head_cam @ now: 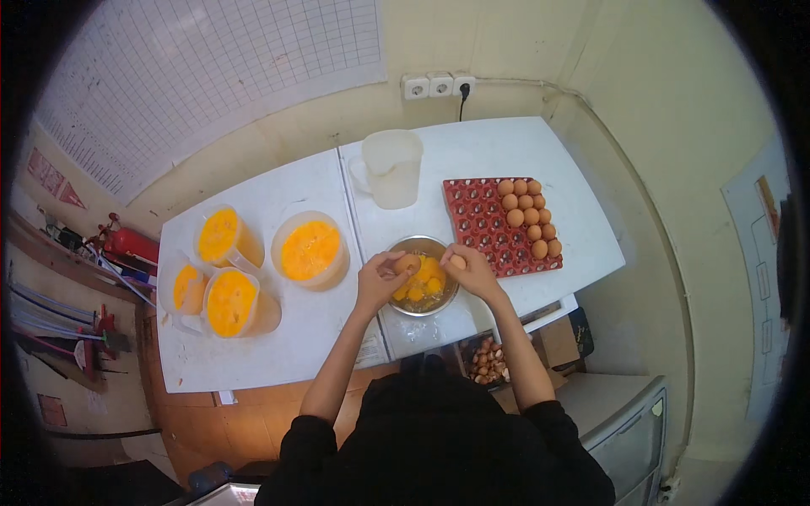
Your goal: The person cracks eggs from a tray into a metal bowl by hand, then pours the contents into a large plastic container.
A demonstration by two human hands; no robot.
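Observation:
Over the left rim of a round metal bowl [423,311], my left hand [378,278] holds a brown egg [407,264]. My right hand [471,271] grips another brown egg [458,261] at the bowl's right rim; whether either shell is cracked cannot be told. Several yolks [430,283] in clear egg white lie in the bowl. Right of it sits a red egg tray [468,221], with brown eggs [525,202] in its right part and bare cups on the left. Behind the bowl stands a translucent plastic jug [393,183].
Several translucent containers of yellow-orange egg [304,253] stand on the left of the white table [304,354]. Below the table's front edge is a box of eggshells [487,362], near an open drawer [557,314]. A red fire extinguisher [130,243] is at far left.

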